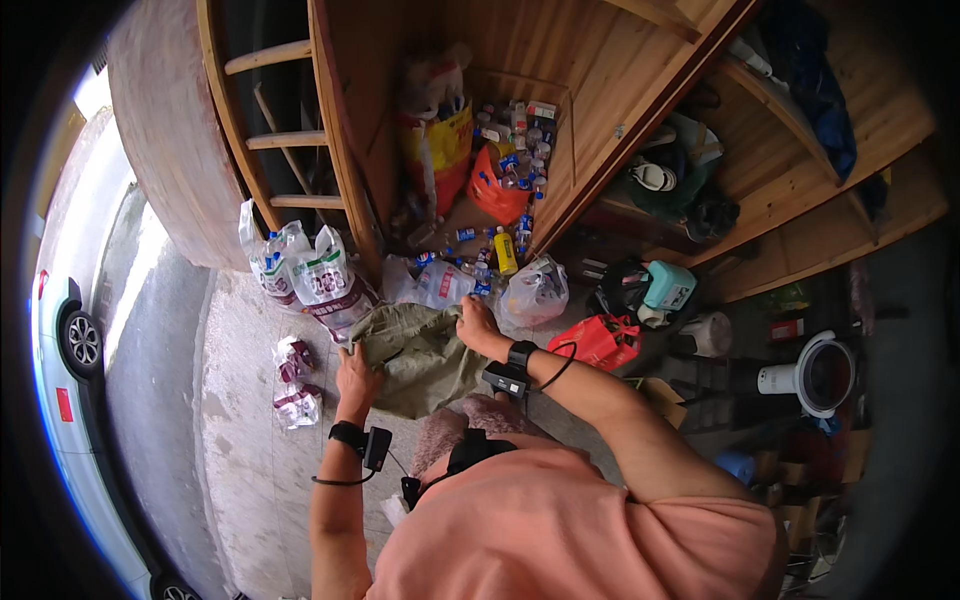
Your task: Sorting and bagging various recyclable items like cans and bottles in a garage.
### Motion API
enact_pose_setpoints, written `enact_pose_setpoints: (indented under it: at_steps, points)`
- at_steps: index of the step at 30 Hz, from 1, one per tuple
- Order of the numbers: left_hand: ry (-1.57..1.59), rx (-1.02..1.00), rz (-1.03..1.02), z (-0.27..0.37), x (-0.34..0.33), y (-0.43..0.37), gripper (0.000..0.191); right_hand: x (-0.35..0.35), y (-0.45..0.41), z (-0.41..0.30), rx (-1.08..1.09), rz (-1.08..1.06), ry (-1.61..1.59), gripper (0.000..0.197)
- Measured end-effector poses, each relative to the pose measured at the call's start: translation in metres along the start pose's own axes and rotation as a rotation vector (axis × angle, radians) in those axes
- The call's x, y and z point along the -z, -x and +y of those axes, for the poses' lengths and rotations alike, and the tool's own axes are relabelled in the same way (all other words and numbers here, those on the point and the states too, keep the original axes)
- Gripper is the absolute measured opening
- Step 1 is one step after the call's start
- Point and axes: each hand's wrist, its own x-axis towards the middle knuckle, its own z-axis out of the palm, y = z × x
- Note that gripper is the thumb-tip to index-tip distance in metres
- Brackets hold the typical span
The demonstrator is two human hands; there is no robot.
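Observation:
Between my hands hangs an olive-green woven sack (424, 367), its rim stretched sideways. My left hand (358, 381) pinches the rim at its left, and my right hand (478, 326) grips the opposite side. Just beyond the sack lie white plastic bags (442, 285) and empty drink bottles, among them a yellow bottle (505, 251). A clear plastic bag (536, 291) of bottles sits right of it. Left of these stand printed carrier bags (326, 274) holding bottles. What is inside the sack cannot be made out.
A wooden ladder (300, 139) leans at the back left. Inside an open wooden cabinet (600, 97) are more bottles and an orange-red bag (496, 191). A red bag (600, 341) and teal jug (670, 285) stand right. Crumpled bags (296, 382) lie left; a car (75, 390) is parked outside.

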Motion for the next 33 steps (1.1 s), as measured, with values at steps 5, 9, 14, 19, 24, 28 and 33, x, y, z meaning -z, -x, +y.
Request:
enact_pose_setpoints:
  at_steps: [5,9,14,19,24,28,33]
  points:
    - [-0.134,-0.015,0.131,-0.112,-0.015,0.009,0.048,0.011,-0.001,0.014,0.079,-0.044,0.024,0.030]
    - [0.012,0.011,-0.004,-0.116,-0.025,0.016,0.045,0.010,0.007,0.028,-0.165,-0.235,0.031,0.027]
    - [0.180,-0.034,-0.047,-0.091,-0.034,0.027,0.049,-0.002,0.012,0.020,-0.220,-0.252,-0.009,0.029]
    - [0.186,0.071,0.031,-0.098,-0.056,0.024,0.041,-0.036,0.016,0.015,-0.238,-0.405,-0.009,0.037]
    - [0.218,0.076,0.031,-0.065,-0.085,0.022,0.038,-0.059,0.022,0.065,-0.311,-0.482,0.005,0.041]
    - [0.259,0.060,-0.034,-0.071,-0.119,0.027,0.040,-0.071,0.021,0.103,-0.340,-0.437,0.094,0.041]
    - [0.198,0.174,-0.045,-0.097,-0.163,0.015,0.035,-0.078,0.003,0.167,-0.419,-0.451,0.159,0.035]
